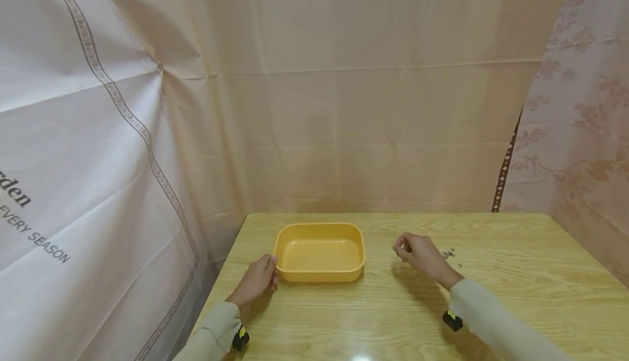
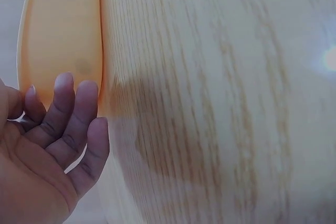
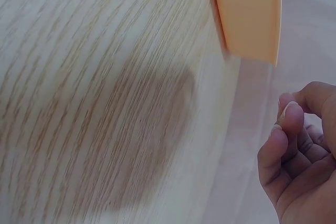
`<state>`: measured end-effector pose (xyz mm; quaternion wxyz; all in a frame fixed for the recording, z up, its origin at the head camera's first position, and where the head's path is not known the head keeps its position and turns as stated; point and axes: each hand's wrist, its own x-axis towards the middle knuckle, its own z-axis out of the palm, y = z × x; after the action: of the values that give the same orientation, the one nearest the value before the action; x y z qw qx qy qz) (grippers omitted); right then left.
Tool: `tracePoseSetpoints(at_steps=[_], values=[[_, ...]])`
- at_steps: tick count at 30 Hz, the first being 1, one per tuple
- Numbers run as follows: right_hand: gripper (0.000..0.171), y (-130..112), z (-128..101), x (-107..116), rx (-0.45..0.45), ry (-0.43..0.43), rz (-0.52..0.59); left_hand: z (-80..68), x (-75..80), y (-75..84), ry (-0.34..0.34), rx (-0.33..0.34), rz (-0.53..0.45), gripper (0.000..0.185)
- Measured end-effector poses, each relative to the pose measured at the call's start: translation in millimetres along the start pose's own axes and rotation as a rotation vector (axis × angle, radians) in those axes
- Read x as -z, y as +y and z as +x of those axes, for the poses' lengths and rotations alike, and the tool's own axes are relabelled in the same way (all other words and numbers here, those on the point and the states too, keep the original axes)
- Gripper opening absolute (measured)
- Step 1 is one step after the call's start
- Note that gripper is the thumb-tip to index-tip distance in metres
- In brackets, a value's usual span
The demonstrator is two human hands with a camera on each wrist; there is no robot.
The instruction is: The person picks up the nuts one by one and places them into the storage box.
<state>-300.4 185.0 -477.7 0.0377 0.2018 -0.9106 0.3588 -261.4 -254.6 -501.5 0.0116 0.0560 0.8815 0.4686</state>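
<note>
A yellow rectangular plastic tub with rounded corners stands on the table, with nothing lying in it. My left hand holds its left end, thumb at the rim and the other fingers loosely bent along the outer wall. To the right of the tub, my right hand is raised over the table. Its thumb and fingertips come together in a pinch; I cannot tell whether a small piece is between them. Several tiny dark pieces lie scattered on the wood just beyond the right wrist.
The light wood-grain table ends at a back edge close behind the tub. Beige cloth hangs behind it, printed cloth at the left and flowered cloth at the right. Both wrists wear black straps with small camera units.
</note>
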Motion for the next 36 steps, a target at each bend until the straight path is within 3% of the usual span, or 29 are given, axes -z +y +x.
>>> tracePoseSetpoints(at_steps=[19,36], values=[[0.014,-13,6,-8,0.016,-0.021,0.02,-0.2,-0.8,-0.2,-0.001,0.002,-0.03,0.032],[0.009,-24,14,-20,0.003,-0.022,0.045,-0.8,0.7,1.6,0.002,-0.002,0.003,0.033]])
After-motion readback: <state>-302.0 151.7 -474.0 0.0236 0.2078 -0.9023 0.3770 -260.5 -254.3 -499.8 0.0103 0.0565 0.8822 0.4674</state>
